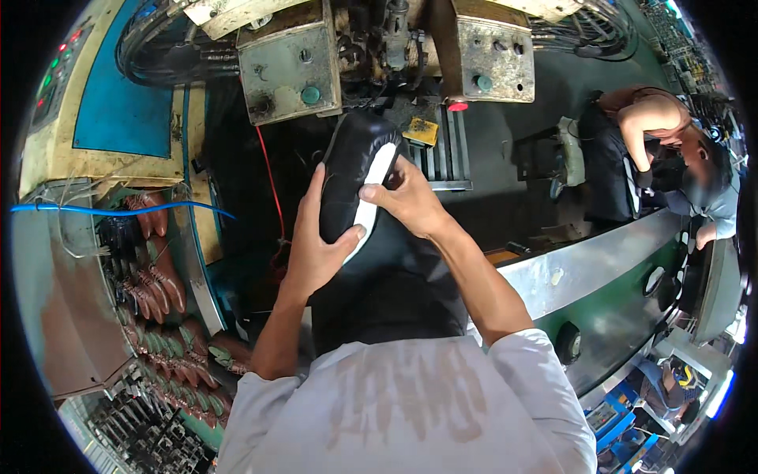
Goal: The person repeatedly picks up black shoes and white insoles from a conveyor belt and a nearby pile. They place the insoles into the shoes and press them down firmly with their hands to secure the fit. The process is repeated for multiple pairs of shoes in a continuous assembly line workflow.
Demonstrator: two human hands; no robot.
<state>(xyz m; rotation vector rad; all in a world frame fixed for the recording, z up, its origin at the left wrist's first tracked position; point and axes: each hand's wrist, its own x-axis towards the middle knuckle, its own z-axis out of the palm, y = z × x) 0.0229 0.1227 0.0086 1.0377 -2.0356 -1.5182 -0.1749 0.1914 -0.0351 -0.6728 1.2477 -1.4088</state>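
Note:
In front of my body, a black shiny shoe (341,170) is held up at a tilt, its rounded toe pointing away from me. A white strip (382,166), perhaps its sole or insole, runs along its right side. My left hand (314,249) grips the near left part, fingers along the left side and thumb over the white strip. On the right, my right hand (410,204) is closed round the shoe's edge, thumb pressed on the strip. The fingertips of both hands are partly hidden.
Ahead stands a machine with a left control box (288,69) and a right control box (505,63), above a yellow block (421,131). Several brown shoe forms (162,276) line the left. Right, a metal-edged conveyor (580,254) runs near a seated person (655,118). A blue hose (134,211) crosses left.

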